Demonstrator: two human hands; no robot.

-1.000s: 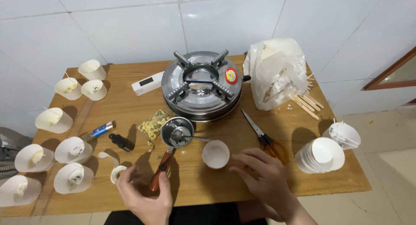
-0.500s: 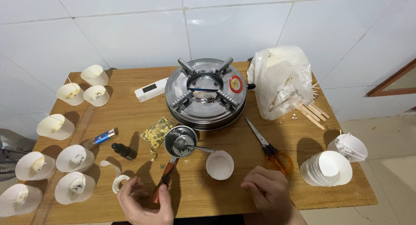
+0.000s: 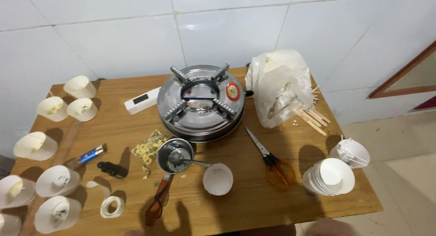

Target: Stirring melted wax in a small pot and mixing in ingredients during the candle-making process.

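Head view: wooden-handled ladle (image 3: 170, 170) beside paper cup (image 3: 217, 178), hands unseen

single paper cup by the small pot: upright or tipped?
Upright. The paper cup stands on the table, its round open mouth facing up, beside the small pot.

hands: out of frame, maybe a sliver at bottom edge | paper cup (image 3: 8, 223): cut by left edge
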